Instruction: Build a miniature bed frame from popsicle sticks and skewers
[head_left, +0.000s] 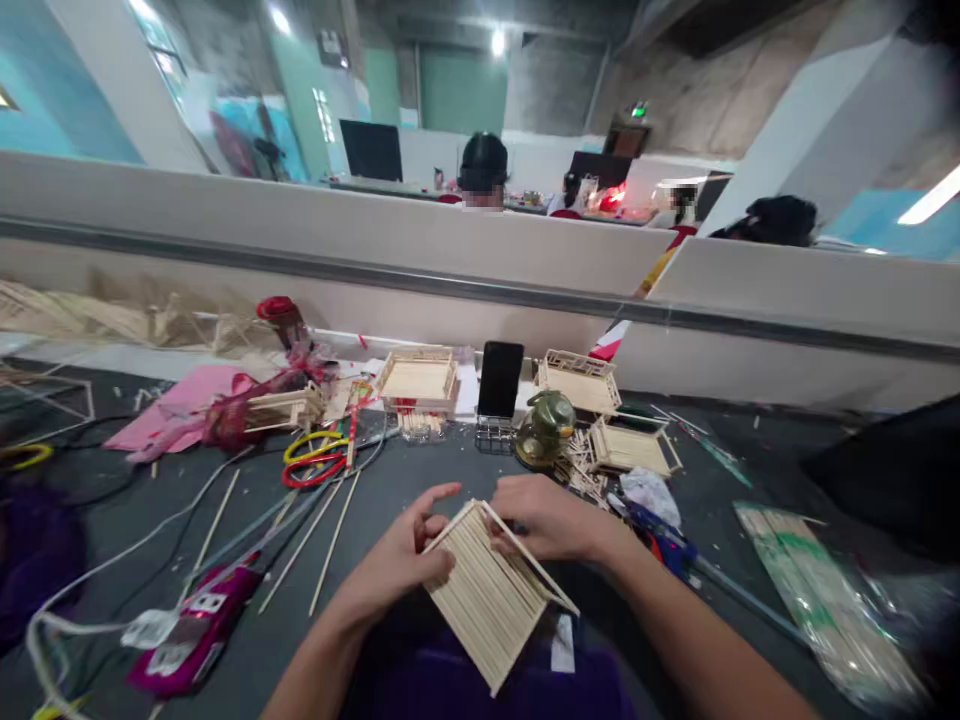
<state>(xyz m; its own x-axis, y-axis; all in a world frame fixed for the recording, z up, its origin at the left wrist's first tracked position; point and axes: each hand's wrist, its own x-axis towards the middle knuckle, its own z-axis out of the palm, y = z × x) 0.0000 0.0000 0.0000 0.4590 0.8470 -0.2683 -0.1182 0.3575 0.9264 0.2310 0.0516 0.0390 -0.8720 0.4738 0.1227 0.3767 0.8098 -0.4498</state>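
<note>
A small model roof of thin wooden sticks (487,590) is tilted in front of me, its sticks laid side by side, with a second slope or frame along its right side. My left hand (401,560) holds its left edge, the thumb on the slatted face and the index finger stretched out above. My right hand (540,515) is closed at the upper right edge by the ridge. Its fingertips are partly hidden behind the roof's edge, so I cannot tell whether they also pinch something small.
Stick-built trays (418,378) stand at the back near a phone (500,380) on a wire stand. Scissors (319,458), loose sticks (335,540) and a magenta power strip (199,630) lie left. A glue gun (656,530) and bagged sticks (817,590) lie right. A partition (337,230) runs behind.
</note>
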